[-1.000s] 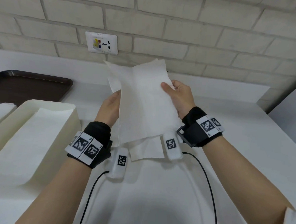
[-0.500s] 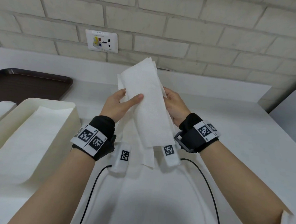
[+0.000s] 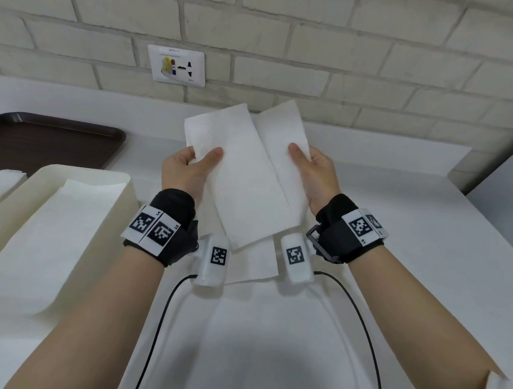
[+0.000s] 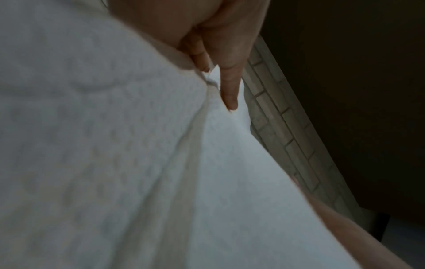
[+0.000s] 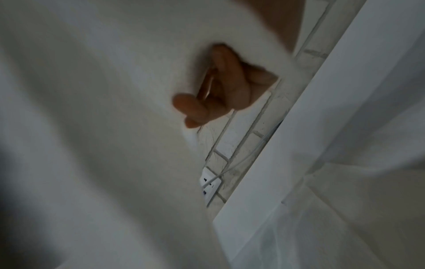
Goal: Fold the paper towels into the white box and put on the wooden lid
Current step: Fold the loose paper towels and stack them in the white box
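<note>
white paper towel (image 3: 247, 176), half-folded lengthwise, held between both hands.

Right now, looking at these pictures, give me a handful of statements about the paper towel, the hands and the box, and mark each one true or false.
1. Both hands hold the paper towel up above the counter. True: the left hand and the right hand each pinch a side of it.
2. The white box sits at the person's right. False: it is at the left, beside the left forearm.
3. The white box already has a paper towel lying in it. True.
4. The wooden lid is on the box. False: the box is open, and no lid is in view.
5. A dark tray lies on the counter behind the box. True.
</note>
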Demonstrator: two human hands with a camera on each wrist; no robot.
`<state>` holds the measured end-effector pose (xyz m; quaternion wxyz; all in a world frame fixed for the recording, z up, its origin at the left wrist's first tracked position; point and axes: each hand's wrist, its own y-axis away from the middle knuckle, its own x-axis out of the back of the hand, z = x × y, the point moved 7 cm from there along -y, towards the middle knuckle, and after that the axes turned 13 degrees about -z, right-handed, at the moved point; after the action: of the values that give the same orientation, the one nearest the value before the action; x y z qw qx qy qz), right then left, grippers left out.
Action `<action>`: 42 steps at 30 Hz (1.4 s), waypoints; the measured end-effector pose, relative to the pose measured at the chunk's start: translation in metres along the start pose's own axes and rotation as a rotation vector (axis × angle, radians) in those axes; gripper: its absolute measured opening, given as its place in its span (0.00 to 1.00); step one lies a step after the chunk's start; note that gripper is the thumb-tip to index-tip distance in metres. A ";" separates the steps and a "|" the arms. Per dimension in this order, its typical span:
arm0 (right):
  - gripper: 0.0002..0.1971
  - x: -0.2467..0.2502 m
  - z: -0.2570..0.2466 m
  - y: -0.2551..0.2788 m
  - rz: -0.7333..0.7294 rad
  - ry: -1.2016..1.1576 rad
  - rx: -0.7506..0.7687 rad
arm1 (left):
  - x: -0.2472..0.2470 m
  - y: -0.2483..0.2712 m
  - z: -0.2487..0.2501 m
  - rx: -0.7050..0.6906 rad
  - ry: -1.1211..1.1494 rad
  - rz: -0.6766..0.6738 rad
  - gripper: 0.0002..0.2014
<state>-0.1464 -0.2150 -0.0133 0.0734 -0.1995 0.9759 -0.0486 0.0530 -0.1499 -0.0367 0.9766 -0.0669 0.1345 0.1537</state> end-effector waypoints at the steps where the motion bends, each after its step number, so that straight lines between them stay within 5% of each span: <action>1: 0.05 0.008 -0.002 0.000 0.058 0.031 0.021 | 0.006 -0.001 -0.001 0.007 0.013 0.026 0.02; 4: 0.13 0.031 -0.007 0.001 0.210 0.288 0.066 | 0.020 -0.004 0.000 0.020 0.087 0.090 0.02; 7: 0.29 0.034 -0.011 0.003 0.169 0.488 0.117 | 0.026 -0.004 0.004 0.021 0.165 0.117 0.02; 13: 0.20 0.004 0.008 0.000 -0.124 0.898 0.042 | 0.019 -0.006 0.011 0.047 0.277 0.079 0.03; 16: 0.18 -0.016 0.015 -0.002 -0.310 0.847 -0.040 | 0.010 -0.006 0.014 0.096 0.338 0.011 0.13; 20: 0.29 -0.044 0.027 0.001 -0.630 0.694 -0.199 | -0.001 -0.006 0.020 0.126 0.404 -0.076 0.21; 24: 0.23 -0.053 0.030 -0.007 -0.576 0.562 -0.175 | -0.008 -0.004 0.025 0.152 0.443 -0.123 0.21; 31: 0.17 -0.061 0.052 -0.007 -0.676 0.319 -0.349 | -0.003 -0.004 0.024 0.206 0.508 -0.121 0.21; 33: 0.03 -0.060 0.047 -0.007 -0.640 0.243 -0.333 | 0.004 -0.004 0.026 0.178 0.521 -0.066 0.15; 38: 0.14 -0.045 0.032 -0.008 -0.555 0.234 -0.249 | 0.023 -0.001 0.025 0.108 0.562 0.097 0.06; 42: 0.07 -0.028 0.022 -0.010 -0.467 0.290 -0.258 | 0.044 0.001 0.016 0.099 0.412 0.292 0.03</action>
<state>-0.1131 -0.2144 -0.0307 -0.1060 -0.4173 0.9020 0.0322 0.0969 -0.1336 -0.0341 0.8982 -0.0289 0.3464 0.2693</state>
